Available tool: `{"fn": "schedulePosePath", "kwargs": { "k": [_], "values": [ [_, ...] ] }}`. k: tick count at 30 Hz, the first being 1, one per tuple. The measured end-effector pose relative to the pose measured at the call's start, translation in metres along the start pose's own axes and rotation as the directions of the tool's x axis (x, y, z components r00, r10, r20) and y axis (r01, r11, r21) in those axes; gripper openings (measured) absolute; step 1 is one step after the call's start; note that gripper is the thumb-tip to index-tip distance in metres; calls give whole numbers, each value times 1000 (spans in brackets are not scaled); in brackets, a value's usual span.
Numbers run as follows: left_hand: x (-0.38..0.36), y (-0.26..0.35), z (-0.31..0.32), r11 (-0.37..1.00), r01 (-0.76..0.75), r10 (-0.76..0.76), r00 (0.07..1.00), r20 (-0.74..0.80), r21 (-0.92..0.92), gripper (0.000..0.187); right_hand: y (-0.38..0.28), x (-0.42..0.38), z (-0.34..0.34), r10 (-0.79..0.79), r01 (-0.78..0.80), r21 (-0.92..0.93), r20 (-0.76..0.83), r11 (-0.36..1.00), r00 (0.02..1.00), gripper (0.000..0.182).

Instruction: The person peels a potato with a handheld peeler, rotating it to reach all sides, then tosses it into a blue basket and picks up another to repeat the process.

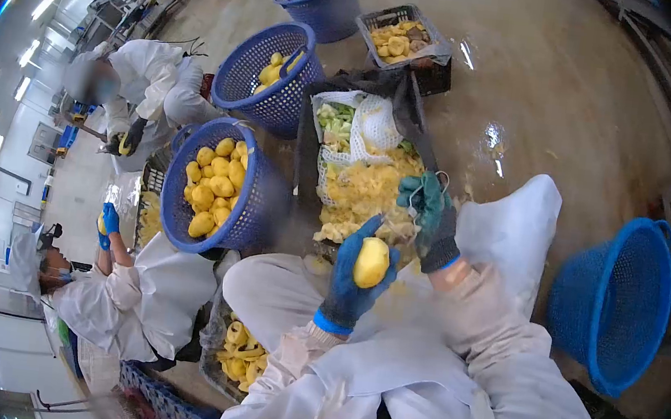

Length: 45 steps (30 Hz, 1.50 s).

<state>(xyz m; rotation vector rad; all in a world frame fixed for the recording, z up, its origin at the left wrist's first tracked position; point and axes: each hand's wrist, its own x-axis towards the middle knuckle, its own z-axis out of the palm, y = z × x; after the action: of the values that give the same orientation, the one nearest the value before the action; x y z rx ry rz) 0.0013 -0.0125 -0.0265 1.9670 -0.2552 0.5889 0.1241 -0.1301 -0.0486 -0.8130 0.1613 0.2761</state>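
Observation:
In a blue glove, my left hand [347, 285] is wrapped round a peeled yellow mango [371, 263], its smooth pale side facing up. To its right, my right hand [428, 208], in a dark green glove, has its fingers curled round a thin metal peeler [441, 180]. Only a bent metal loop of that tool shows; its blade is hidden. The two hands are close together but apart. Below and beyond them lies a heap of wet yellow peelings [371, 189] in a dark-lined crate [308, 157], together with white foam netting [377, 123] and green scraps [335, 124].
Purple baskets of yellow fruit, one close by [258, 201] and others behind [239, 74], line the left. A blue basket [610, 307] stands right. Another crate of peelings [408, 40] sits on the wet floor [549, 77]. Two co-workers [135, 294] [148, 72] sit left.

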Motion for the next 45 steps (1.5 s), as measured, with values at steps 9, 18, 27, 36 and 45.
{"fn": "schedulePosePath", "kwargs": {
  "k": [9, 18, 27, 36, 45],
  "values": [
    [-9, -4, -3, 995, -67, 69, 997, -29, 74, 75, 3, -14, 9, -37, 26, 89, 131, 996, 991, 32],
    [5, 29, 4, 959, 269, -261, 961, -87, 93, 66, -5, -31, 24, -184, 193, -7, 275, 981, 944, 38],
    [-8, -8, 14, 929, 214, -193, 976, -100, 303, 80, 8, -24, 17, -256, 334, -347, 254, 876, 933, 28],
    [4, 12, 12, 890, 274, -277, 960, -44, 365, 73, 22, 8, -8, -39, 28, 118, 87, 993, 995, 38],
    [8, 4, 9, 910, 292, -336, 935, -113, -294, 53, 34, 47, -47, -199, 206, -140, 64, 969, 978, 38]
  ]
}}
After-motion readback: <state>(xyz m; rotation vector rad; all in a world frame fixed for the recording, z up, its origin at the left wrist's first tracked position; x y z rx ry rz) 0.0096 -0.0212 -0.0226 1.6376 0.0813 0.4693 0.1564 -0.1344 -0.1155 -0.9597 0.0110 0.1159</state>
